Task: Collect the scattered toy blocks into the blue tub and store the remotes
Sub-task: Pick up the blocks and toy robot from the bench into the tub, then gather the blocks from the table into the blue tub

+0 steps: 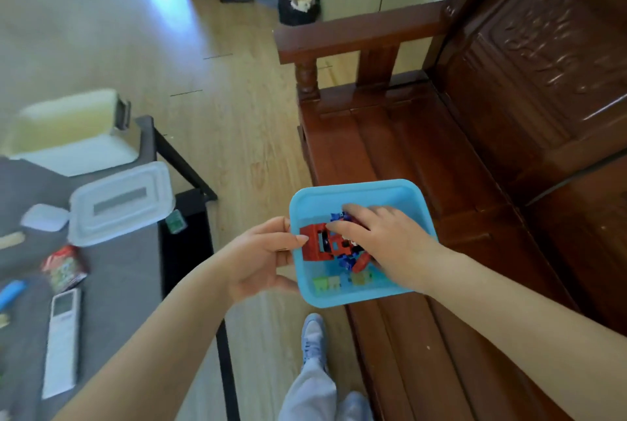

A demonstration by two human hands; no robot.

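Observation:
The blue tub (pixel 366 190) is held over the edge of a wooden bench. My left hand (pixel 261 259) grips the tub's left rim. My right hand (pixel 383 237) reaches into the tub, fingers resting on a red and blue block toy (pixel 325 246). Pale green and yellow blocks (pixel 327 283) lie along the tub's near wall. A white remote (pixel 62 339) lies on the grey table at the lower left.
The carved dark wooden bench (pixel 441 156) fills the right side. The grey table (pixel 118 271) on the left carries a white lidded box (pixel 118 206), a small white case (pixel 44 217), a red snack packet (pixel 64 266) and a blue object (pixel 12 291). My shoe (pixel 314 335) stands on the wood floor.

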